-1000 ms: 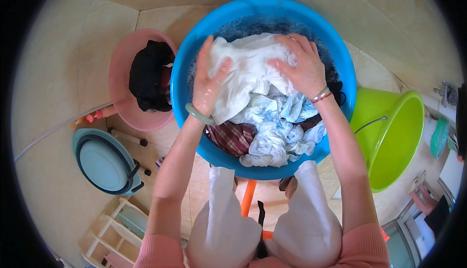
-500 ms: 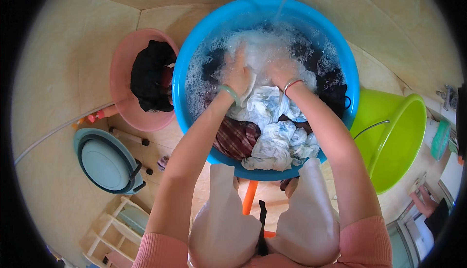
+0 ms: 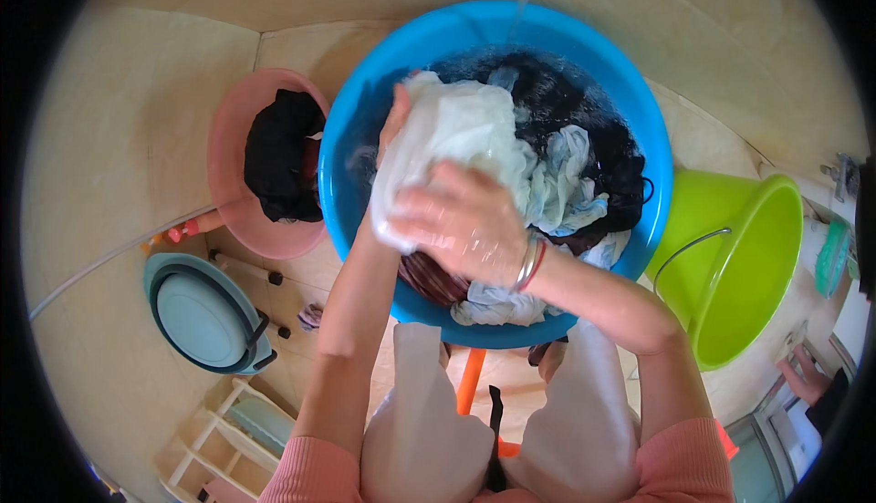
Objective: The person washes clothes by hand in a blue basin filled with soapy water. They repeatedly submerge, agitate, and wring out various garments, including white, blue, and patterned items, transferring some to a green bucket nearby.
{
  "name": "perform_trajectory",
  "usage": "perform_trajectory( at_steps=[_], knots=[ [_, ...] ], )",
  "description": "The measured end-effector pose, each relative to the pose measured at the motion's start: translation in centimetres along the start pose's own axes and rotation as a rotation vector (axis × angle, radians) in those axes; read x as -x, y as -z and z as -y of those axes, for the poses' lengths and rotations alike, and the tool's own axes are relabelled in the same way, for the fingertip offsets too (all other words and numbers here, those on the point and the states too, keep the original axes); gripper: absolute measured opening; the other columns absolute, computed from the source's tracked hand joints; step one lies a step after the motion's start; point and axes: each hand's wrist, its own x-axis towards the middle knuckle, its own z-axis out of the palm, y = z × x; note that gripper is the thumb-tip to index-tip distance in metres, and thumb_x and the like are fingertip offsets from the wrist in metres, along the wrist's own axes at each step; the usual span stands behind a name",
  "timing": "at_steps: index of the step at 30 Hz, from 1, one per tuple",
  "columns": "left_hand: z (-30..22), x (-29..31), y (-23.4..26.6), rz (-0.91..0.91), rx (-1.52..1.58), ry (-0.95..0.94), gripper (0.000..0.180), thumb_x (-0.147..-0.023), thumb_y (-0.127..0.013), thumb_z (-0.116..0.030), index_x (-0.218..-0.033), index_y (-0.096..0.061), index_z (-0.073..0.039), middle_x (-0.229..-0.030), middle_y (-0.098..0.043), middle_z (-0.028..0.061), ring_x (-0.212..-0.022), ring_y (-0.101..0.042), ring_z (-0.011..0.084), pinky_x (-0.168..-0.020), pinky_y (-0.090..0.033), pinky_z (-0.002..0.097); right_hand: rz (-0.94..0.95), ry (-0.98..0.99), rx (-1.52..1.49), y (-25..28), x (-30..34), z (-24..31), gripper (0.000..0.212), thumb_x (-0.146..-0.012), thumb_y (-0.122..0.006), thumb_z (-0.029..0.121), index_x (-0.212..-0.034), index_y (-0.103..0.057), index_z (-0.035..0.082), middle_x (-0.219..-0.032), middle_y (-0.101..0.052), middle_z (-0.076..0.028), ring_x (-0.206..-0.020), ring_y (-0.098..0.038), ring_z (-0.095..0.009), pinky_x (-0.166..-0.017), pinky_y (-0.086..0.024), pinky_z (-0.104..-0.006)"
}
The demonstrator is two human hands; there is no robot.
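A wet, white cloth (image 3: pixel 465 124) is raised over the left part of the big blue basin (image 3: pixel 497 18). My left hand (image 3: pixel 394 127) grips it from the left side, most of its fingers hidden behind the fabric. Across the lower part of the cloth lies my right hand (image 3: pixel 465 234), fingers curved onto it and slightly blurred. Dark clothes (image 3: pixel 593 111) soak in water on the basin's right side. A white-and-blue patterned cloth (image 3: pixel 561 184) rests on them, and a dark red plaid garment (image 3: pixel 433 277) shows beneath my hands.
A pink basin (image 3: pixel 228 211) with a black garment (image 3: pixel 278 156) stands at the left. Below it are folded blue-grey basins (image 3: pixel 196 311) and a cream rack (image 3: pixel 219 430). A lime-green bucket (image 3: pixel 753 275) stands right of the blue basin. Another person's arm (image 3: pixel 803 375) shows at the lower right.
Both hands have come up out of the foamy water with the white cloth. My right hand has moved left and nearer to me, onto the cloth; the foam has thinned.
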Motion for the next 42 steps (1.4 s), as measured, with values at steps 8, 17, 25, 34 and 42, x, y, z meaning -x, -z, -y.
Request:
perform_trajectory(
  at_steps=[8,17,25,34,42],
  knots=[
    [2.8,0.3,-1.8,-0.015,-0.062,0.013,0.059,-0.096,-0.050,-0.046,-0.138,-0.044,-0.004,-0.132,-0.052,0.0176,-0.118,-0.054,0.0286,-0.101,-0.043,0.0430,-0.316,0.055,-0.054,0.5,-1.3,1.8,0.023,-0.063,-0.072,0.022,-0.085,-0.068,0.020,-0.094,-0.058,0.006,-0.077,-0.054,-0.016,-0.055,-0.047,-0.0246],
    [3.8,0.7,-0.3,-0.198,-0.440,-0.247,0.045,-0.095,-0.058,-0.033,-0.128,-0.054,-0.003,-0.117,-0.061,0.0142,-0.105,-0.061,0.0221,-0.091,-0.050,0.0363,-0.353,-0.040,-0.251,1.5,-2.2,-2.5,0.021,-0.066,-0.076,0.022,-0.078,-0.062,0.013,-0.078,-0.060,-0.003,-0.073,-0.062,-0.023,-0.056,-0.052,-0.0354],
    [4.7,1.4,-4.8,-0.619,-0.994,-0.496,0.024,-0.092,-0.068,-0.026,-0.098,-0.064,-0.003,-0.089,-0.063,0.0006,-0.080,-0.056,0.0080,-0.073,-0.048,0.0241,-0.214,-0.495,-0.036,1.8,1.2,-11.5,0.018,-0.085,-0.067,0.024,-0.091,-0.067,0.007,-0.087,-0.066,-0.011,-0.083,-0.064,-0.034,-0.068,-0.053,-0.0407],
    [2.2,2.7,-0.6,-0.446,-2.210,-0.213,0.088,-0.079,-0.071,-0.013,-0.153,-0.026,-0.024,-0.139,-0.038,0.0289,-0.126,-0.041,0.0474,-0.108,-0.036,0.0457,0.197,-0.557,0.254,2.2,3.5,-10.4,0.061,-0.079,-0.069,0.025,-0.136,-0.051,0.030,-0.145,-0.043,-0.004,-0.119,-0.048,-0.033,-0.090,-0.050,-0.0496],
    [3.5,-0.1,5.5,-0.572,-2.456,-0.125,0.069,-0.084,-0.053,-0.009,-0.148,-0.035,-0.025,-0.135,-0.043,0.0341,-0.108,-0.056,0.0499,-0.093,-0.048,0.0488,0.545,-0.527,0.475,-4.7,4.2,-13.1,0.037,-0.085,-0.063,0.024,-0.122,-0.060,0.018,-0.138,-0.049,-0.008,-0.123,-0.046,-0.037,-0.089,-0.048,-0.0562]
  ],
)
